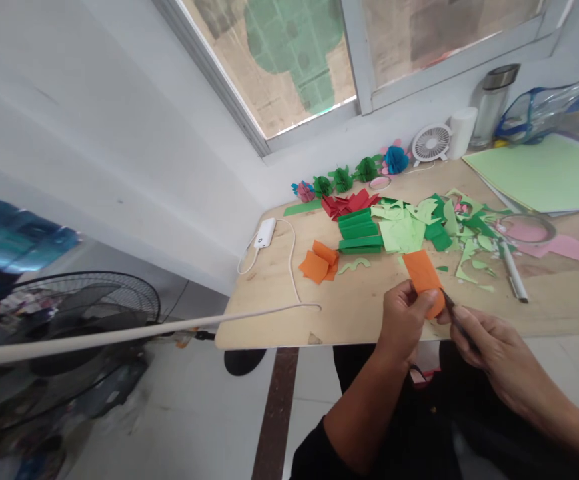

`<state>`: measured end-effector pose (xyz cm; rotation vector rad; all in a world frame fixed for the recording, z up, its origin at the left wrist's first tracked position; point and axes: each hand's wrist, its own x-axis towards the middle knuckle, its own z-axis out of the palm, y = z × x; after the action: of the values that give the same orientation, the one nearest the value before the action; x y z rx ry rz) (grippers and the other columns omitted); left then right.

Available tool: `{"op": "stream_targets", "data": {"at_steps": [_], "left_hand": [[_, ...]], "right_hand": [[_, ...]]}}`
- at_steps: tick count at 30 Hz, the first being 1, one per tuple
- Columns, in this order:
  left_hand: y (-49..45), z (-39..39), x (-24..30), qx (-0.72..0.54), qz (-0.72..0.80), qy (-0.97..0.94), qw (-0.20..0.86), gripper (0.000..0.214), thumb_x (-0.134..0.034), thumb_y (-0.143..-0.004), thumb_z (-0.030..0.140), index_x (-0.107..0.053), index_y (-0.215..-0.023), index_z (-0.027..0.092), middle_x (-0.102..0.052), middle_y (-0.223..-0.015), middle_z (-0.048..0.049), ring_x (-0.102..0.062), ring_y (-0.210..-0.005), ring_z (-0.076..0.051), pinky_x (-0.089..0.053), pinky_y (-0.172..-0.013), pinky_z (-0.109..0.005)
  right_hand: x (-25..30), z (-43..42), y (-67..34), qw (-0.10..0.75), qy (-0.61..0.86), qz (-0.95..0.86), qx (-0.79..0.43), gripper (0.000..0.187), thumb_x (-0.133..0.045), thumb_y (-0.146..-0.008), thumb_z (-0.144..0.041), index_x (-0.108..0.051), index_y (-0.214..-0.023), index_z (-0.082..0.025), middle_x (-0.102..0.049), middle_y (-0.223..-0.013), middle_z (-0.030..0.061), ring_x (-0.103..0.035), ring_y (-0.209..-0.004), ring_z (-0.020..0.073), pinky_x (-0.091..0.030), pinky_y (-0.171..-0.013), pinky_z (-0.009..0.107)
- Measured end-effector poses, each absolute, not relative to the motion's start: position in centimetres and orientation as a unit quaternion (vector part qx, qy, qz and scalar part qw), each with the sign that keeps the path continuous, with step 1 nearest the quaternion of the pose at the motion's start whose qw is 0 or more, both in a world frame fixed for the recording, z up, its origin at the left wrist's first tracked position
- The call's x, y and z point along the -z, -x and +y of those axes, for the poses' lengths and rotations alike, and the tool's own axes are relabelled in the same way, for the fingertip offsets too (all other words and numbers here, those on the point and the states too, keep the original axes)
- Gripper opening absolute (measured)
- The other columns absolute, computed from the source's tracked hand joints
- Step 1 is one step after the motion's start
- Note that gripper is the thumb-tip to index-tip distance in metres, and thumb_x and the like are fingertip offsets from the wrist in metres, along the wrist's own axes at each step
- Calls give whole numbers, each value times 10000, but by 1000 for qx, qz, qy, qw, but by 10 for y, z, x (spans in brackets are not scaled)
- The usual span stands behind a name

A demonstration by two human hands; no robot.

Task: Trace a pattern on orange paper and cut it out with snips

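My left hand [403, 313] pinches a piece of orange paper [421, 268] between thumb and fingers, just above the table's front edge. The paper's lower end is rounded. In my right hand [489, 340] is a pair of dark scissors [453, 308], its blades against the right edge of the orange paper; the handles are mostly hidden by my fingers. Folded orange paper pieces [318, 262] lie to the left on the table. Beyond my hands are folded green paper strips [358, 230], folded red paper [349, 202] and light green paper scraps [402, 227].
Several paper honeycomb figures [342, 179] line the wall beside a small white fan [431, 143] and a glass bottle [492, 107]. A white marker [513, 273] and tape roll [527, 229] lie right. A white power bank [265, 233] with cables lies left; a floor fan [84, 313] stands beyond.
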<state>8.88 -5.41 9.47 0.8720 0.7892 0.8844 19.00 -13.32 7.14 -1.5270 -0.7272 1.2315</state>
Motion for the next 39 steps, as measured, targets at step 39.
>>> {"op": "stream_targets", "data": {"at_steps": [39], "left_hand": [[-74, -39, -91, -349, 358, -426, 754, 244, -727, -665, 332, -703, -794, 127, -673, -718, -23, -568, -640, -119, -440, -703, -285]], "right_hand": [[-74, -126, -196, 453, 639, -348, -515, 722, -523, -740, -885, -391, -506, -215, -297, -514, -45, -249, -458, 65, -208, -437, 250]]}}
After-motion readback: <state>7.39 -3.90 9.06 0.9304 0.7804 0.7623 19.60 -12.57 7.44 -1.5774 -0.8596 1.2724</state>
